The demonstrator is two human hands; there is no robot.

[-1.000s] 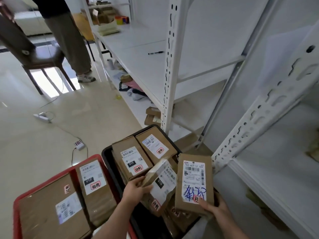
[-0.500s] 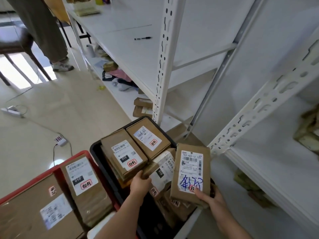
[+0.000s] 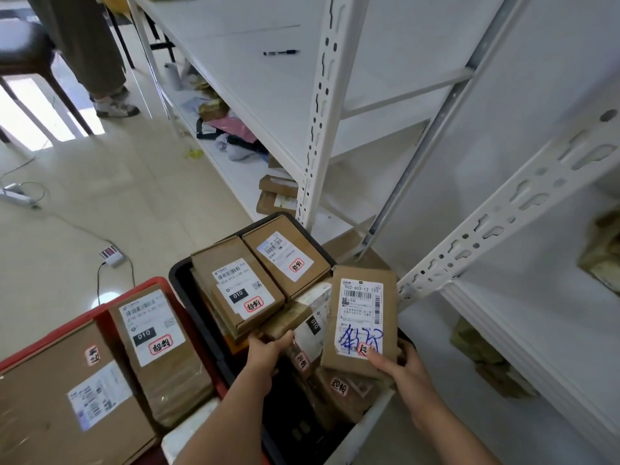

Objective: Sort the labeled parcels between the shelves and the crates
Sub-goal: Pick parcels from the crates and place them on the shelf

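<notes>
Over the black crate (image 3: 181, 273), beside the red crate (image 3: 151, 283): picking step in hand. Right hand (image 3: 407, 367) pinching the scribbled parcel (image 3: 360, 322) by its near edge, thumb on the label, fingers curled beneath, parcel lifted and tilted above the crate's load. Left hand (image 3: 268, 347) gripping the corner of a tilted parcel (image 3: 303, 325) standing on edge inside the black crate, fingers wrapped round it. Probably reading labels to decide a destination.

Next move, by judgement: calls for matching the printed code to a shelf or crate, then carrying the held parcel clear of the white upright post (image 3: 318, 129) and setting it flat on a shelf (image 3: 251, 82); likely calls for letting go of the tilted parcel gently so as not to topple it against its neighbours.

Pale glossy tiled floor (image 3: 100, 196), cable and power strip (image 3: 18, 196) lying across it. White metal shelving, a pen (image 3: 280, 52) on one board, loose parcels and cloth on the lowest board. Dark chair (image 3: 23, 55) and another person's legs (image 3: 90, 52) at the far left.
</notes>
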